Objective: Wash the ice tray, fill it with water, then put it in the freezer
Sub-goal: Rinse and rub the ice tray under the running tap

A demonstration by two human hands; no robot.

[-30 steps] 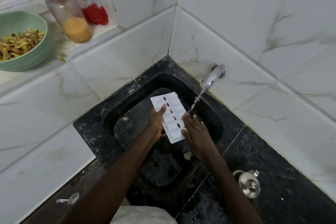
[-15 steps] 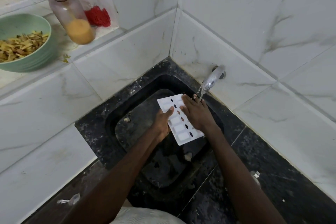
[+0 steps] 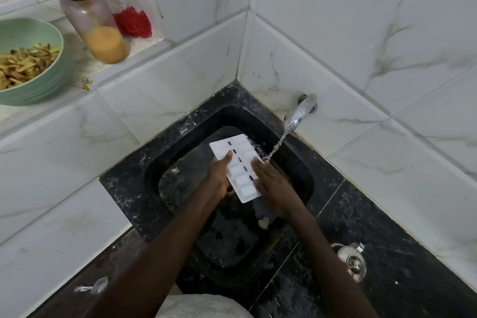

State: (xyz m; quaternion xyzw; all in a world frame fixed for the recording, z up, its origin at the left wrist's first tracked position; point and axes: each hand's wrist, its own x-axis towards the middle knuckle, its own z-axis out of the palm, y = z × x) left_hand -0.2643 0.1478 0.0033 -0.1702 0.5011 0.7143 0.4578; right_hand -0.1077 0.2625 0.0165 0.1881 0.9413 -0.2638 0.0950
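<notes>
A white ice tray (image 3: 238,160) with a row of dark oval holes is held over the black sink (image 3: 165,178), bottom side up. My left hand (image 3: 219,178) grips its left long edge, thumb on top. My right hand (image 3: 271,186) lies flat against the tray's right edge and near end. A chrome tap (image 3: 300,112) on the right wall runs a thin stream of water that lands at the tray's far right edge, just beyond my right fingertips.
A green bowl (image 3: 51,80) of peelings, a soap pump bottle (image 3: 95,26) and a red scrubber (image 3: 133,22) stand on the tiled ledge at upper left. A steel lid (image 3: 352,262) lies on the black counter at right. White tiled walls surround the sink.
My right hand slid from the tray's far end back down to its near right side. The water stream, covered by that hand half a second ago, falls freely again.
</notes>
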